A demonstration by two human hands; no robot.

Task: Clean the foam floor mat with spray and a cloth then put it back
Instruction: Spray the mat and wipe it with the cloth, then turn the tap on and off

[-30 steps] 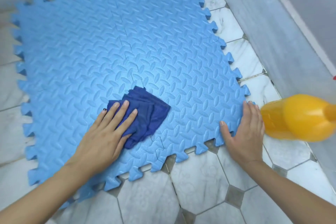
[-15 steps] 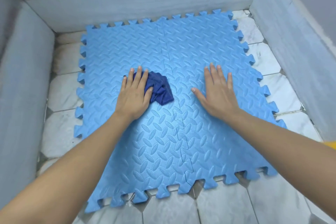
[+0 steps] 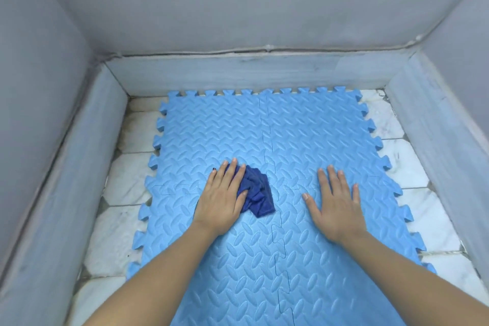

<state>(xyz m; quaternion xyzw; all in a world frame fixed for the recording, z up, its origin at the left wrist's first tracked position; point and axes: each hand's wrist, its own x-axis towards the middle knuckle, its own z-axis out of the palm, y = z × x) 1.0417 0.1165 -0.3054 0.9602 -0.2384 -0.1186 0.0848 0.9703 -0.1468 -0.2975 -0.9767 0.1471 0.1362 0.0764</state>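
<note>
Blue foam mat [image 3: 304, 140] lies flat on the tiled floor [image 3: 428, 219], filling most of a walled corner; its far toothed edge sits close against the back skirting at 12 o'clock. Four interlocked tiles, seams crossing near centre.

Our left hand [image 3: 221, 200] rests palm down on the mat at about 9 o'clock of centre, fingers spread and flat, pressing a bunched dark blue cloth [image 3: 258, 194]. The cloth sticks out from under the fingers toward 3 o'clock. Not a clenched grip: the hand pins the cloth rather than closing round it.

Our right hand [image 3: 334, 205] lies open and empty, flat on the mat at 3 o'clock of the cloth, well apart from it. We judge it is bracing the mat.

No spray bottle in view.

Step in hand, as we read it: wiping, mid-mat. Surface shows a sheen near 6 o'clock; whether it is wet we cannot tell.

Next move, we judge: sweep the cloth outward toward the 12 o'clock and 9 o'clock edges, keeping the right palm down so the light foam does not slide or lift at the seams.
</note>
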